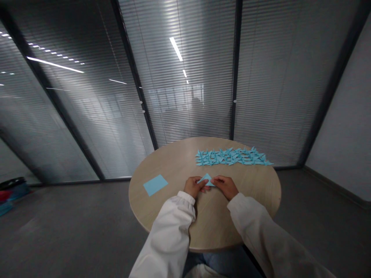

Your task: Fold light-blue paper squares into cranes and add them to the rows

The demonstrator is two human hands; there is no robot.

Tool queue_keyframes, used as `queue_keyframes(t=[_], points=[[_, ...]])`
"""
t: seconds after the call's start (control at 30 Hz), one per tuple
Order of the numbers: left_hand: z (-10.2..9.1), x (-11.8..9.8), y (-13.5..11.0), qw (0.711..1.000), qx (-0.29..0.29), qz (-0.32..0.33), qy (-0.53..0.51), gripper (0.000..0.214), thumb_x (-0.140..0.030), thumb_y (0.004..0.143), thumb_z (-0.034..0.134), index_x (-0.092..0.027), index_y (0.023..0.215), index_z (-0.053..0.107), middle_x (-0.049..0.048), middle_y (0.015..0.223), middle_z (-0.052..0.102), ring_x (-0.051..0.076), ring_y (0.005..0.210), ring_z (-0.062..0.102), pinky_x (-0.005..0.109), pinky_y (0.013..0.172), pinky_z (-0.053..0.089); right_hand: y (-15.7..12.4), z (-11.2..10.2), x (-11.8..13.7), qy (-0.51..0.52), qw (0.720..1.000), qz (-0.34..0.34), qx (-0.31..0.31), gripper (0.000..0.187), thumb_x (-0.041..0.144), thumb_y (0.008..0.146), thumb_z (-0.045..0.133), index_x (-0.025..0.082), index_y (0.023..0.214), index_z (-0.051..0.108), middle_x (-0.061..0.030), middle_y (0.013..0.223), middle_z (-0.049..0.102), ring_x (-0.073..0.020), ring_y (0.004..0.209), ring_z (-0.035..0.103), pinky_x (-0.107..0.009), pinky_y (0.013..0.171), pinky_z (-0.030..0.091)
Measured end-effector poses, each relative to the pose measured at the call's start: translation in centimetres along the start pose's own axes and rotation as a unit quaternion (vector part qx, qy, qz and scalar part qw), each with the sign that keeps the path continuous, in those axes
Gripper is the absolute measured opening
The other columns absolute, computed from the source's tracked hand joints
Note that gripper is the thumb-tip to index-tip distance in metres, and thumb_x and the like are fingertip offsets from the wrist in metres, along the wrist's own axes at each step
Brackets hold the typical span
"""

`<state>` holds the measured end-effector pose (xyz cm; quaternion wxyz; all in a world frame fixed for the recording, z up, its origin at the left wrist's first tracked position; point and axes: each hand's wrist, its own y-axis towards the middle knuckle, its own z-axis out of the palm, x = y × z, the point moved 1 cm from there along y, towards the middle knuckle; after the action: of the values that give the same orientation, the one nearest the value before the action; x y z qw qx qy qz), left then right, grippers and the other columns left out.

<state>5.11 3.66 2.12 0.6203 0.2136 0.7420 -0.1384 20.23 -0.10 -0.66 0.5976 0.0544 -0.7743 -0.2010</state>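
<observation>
A small light-blue folded paper triangle [207,179] lies on the round wooden table [174,162] between my hands. My left hand [193,186] pinches its left edge, fingers closed on the paper. My right hand [226,186] grips the right side of the same triangle. Both arms wear white sleeves. Beyond the hands, at the far right of the table, several folded light-blue paper figures [232,156] are laid out in rows. A flat light-blue square sheet [155,184] rests to the left of my left hand.
Glass walls with closed blinds [185,77] stand behind the table. Grey floor [72,224] surrounds it. Coloured items [11,189] sit on the floor at far left.
</observation>
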Motion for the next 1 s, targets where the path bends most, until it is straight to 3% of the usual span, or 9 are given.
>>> queue_keyframes(t=[0.23,0.47,0.63,0.87,1.0], points=[[-0.4,0.3,0.1,0.999,-0.032,0.030,0.024,0.029,-0.040,0.063,0.058,-0.011,0.061,0.058,0.0023,0.054,0.063,0.011,0.045,0.054,0.022,0.048,0.043,-0.1,0.0,-0.1,-0.012,1.000,0.011,0.012,0.028,0.040,0.068,0.054,0.015,0.071,0.066,-0.0022,0.064,0.064,-0.0159,0.060,0.057,-0.025,0.057,0.043],[-0.8,0.8,0.5,0.996,-0.055,0.045,0.048,0.035,-0.045,0.064,0.056,-0.011,0.066,0.061,0.0027,0.056,0.062,0.012,0.049,0.053,0.022,0.050,0.041,0.1,0.2,-0.8,-0.018,0.999,0.011,0.028,0.032,0.040,0.067,0.055,0.014,0.084,0.066,-0.0056,0.079,0.067,-0.0187,0.072,0.058,-0.028,0.066,0.044],[-0.9,1.0,0.8,0.990,-0.078,0.096,0.060,0.033,-0.043,0.060,0.061,-0.011,0.069,0.062,0.0008,0.057,0.060,0.012,0.053,0.052,0.021,0.052,0.039,-0.1,0.3,-0.5,-0.047,0.998,-0.017,0.035,0.027,0.038,0.069,0.053,0.016,0.075,0.067,-0.0044,0.072,0.066,-0.0180,0.068,0.058,-0.027,0.065,0.043],[-0.9,1.2,1.1,0.994,-0.085,0.075,-0.001,0.033,-0.042,0.055,0.064,-0.010,0.063,0.062,0.0005,0.055,0.058,0.010,0.050,0.049,0.020,0.048,0.035,-0.3,0.6,0.1,-0.061,0.997,-0.032,0.034,0.023,0.037,0.069,0.054,0.017,0.074,0.065,-0.0036,0.071,0.065,-0.0171,0.067,0.058,-0.026,0.064,0.042],[-0.8,1.3,1.0,0.992,-0.082,0.089,0.033,0.035,-0.044,0.057,0.062,-0.010,0.063,0.063,-0.0005,0.052,0.055,0.008,0.047,0.045,0.019,0.045,0.031,-0.5,0.6,0.3,-0.066,0.996,-0.041,0.043,0.022,0.036,0.072,0.052,0.017,0.068,0.063,-0.0014,0.064,0.063,-0.0145,0.061,0.056,-0.023,0.059,0.041]])
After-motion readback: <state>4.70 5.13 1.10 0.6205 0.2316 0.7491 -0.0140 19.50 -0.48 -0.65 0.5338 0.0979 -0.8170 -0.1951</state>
